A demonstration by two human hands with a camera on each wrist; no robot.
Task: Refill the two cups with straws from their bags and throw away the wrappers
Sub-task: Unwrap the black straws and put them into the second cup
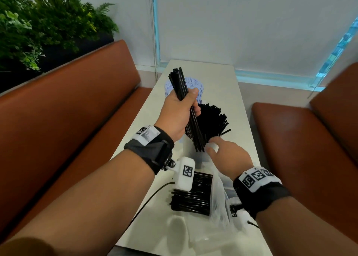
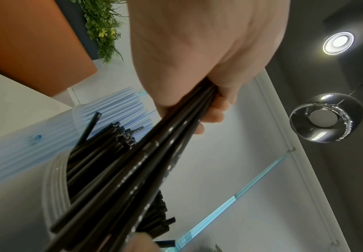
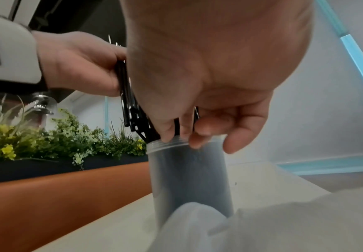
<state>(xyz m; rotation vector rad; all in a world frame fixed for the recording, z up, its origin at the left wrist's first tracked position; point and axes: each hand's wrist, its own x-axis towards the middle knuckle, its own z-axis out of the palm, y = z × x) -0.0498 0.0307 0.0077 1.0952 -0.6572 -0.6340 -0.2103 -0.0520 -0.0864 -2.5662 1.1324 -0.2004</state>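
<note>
My left hand (image 1: 182, 110) grips a tilted bundle of black straws (image 1: 179, 83), whose lower ends reach the rim of the near translucent cup (image 1: 190, 149). Many black straws (image 1: 211, 120) stand fanned in that cup. My right hand (image 1: 226, 151) holds the cup (image 3: 189, 179) at its rim, fingers (image 3: 165, 134) curled over the edge. Behind it is a second cup with pale blue-white straws (image 1: 193, 83). More black straws (image 1: 191, 195) lie in an open clear bag (image 1: 219, 207) near me. The left wrist view shows the bundle (image 2: 154, 162) in my fist.
The narrow white table (image 1: 213, 71) runs between two orange benches (image 1: 77, 110), (image 1: 300, 139). A planter (image 1: 48, 23) stands behind the left bench. A crumpled clear wrapper (image 1: 193, 236) and a black cable (image 1: 147, 203) lie at the near end.
</note>
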